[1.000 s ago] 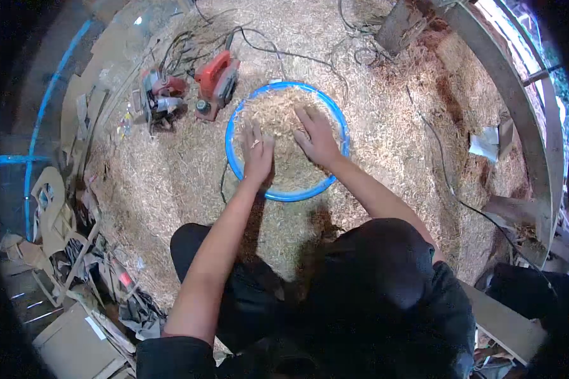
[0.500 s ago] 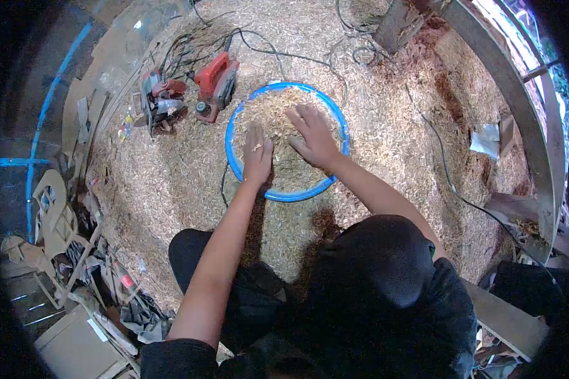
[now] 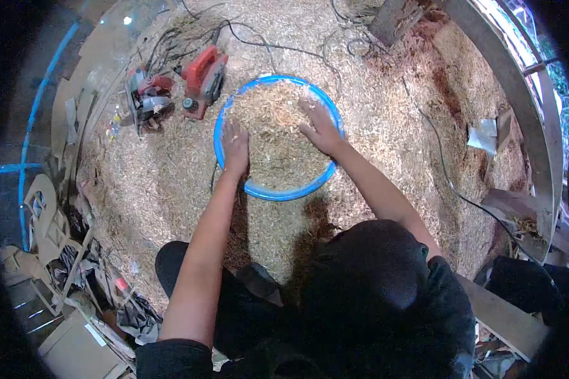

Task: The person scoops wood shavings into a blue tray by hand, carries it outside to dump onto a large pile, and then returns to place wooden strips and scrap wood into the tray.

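Note:
A round blue basin (image 3: 284, 191) stands on the shavings-covered floor, filled with pale wood shavings (image 3: 275, 136). At its left side lies my left hand (image 3: 236, 151), palm down with fingers stretched out, on the shavings by the rim. Across from it, my right hand (image 3: 324, 134) rests near the right rim, its fingers spread and pointing up and left. Neither hand holds a tool or grips the rim. How deep the shavings go under the palms is hidden.
A red electric planer (image 3: 202, 79) and a circular saw (image 3: 148, 98) lie left of the basin, with black cables (image 3: 284, 47) behind. Wood scraps (image 3: 44, 215) pile up at the left. A wooden beam (image 3: 506, 319) lies at the right, and a curved frame (image 3: 518, 88) rises there.
My hands have moved apart: the left one went left to the basin's side, the right one slightly right. The whole view has shifted a little, so basin and tools appear further left.

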Action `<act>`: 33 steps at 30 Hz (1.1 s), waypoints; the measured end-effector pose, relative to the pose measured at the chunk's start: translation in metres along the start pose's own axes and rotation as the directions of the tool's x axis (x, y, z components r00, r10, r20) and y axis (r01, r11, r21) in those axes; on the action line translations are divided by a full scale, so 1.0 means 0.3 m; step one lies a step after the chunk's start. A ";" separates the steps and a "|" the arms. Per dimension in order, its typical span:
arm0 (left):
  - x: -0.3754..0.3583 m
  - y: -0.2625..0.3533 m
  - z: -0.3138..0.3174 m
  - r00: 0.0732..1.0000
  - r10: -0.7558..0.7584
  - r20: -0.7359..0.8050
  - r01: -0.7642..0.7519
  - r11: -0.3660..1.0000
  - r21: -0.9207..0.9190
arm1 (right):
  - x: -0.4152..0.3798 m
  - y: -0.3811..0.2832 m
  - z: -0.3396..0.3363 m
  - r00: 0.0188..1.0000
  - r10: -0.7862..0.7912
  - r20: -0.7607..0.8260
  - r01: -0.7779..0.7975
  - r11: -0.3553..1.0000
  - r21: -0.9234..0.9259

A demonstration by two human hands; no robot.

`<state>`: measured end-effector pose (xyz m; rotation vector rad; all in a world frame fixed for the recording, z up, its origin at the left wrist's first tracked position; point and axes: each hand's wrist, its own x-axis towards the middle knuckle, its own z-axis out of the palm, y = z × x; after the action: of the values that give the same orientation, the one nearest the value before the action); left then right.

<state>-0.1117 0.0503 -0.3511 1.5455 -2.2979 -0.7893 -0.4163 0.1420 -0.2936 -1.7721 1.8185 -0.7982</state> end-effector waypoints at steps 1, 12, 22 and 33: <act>-0.018 0.001 0.001 0.998 0.021 -0.060 -0.028 0.994 -0.109 | -0.024 -0.003 -0.017 1.000 -0.005 0.015 0.005 0.999 0.041; 0.007 -0.033 0.016 1.000 0.006 -0.018 -0.011 0.959 -0.284 | -0.130 -0.050 -0.071 1.000 -0.010 -0.010 0.009 0.995 -0.095; -0.065 0.024 0.002 0.996 0.079 0.041 -0.061 0.943 -0.327 | -0.331 0.220 -0.213 0.954 0.110 -0.278 -0.162 0.972 -0.173; -0.077 0.501 -0.187 0.904 0.416 -0.100 -0.412 0.909 0.062 | -0.527 0.149 -0.186 0.951 0.266 -0.161 -0.309 0.857 -0.412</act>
<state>-0.1907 0.0981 -0.2179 1.0208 -2.4436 -0.5315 -0.4792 0.3037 -0.2944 -1.6637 2.4038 -0.3838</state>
